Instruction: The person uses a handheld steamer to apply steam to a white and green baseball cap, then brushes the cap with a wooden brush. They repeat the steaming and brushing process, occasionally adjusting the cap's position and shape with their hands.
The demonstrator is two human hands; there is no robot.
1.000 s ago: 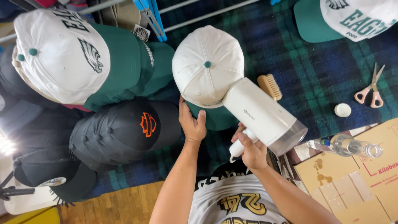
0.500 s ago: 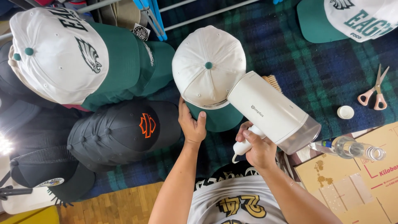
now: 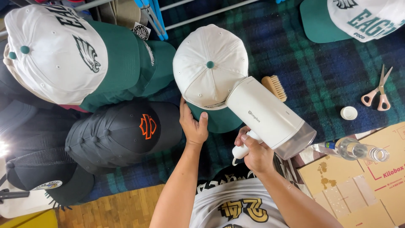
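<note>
Now, right hand [image 3: 255, 153]: my fingers are wrapped tight round the handle of the white handheld steamer [image 3: 270, 117], nozzle up at 11 o'clock against the cap.
Left hand [image 3: 193, 123]: fingers together, pressed flat on the green brim, thumb alongside.
Cap [image 3: 209, 69]: white crown, green button, dead ahead at 12 o'clock.
Doing it well: I judge a steady brim and a short gap at the nozzle matter most.
Surface: dark tartan blanket [image 3: 320, 80]; brush [image 3: 275, 87] at 1 o'clock, scissors [image 3: 379, 91] at 2.
Room: black cap [image 3: 122, 133] at 9 o'clock; wooden floor [image 3: 114, 209] at 7.
</note>
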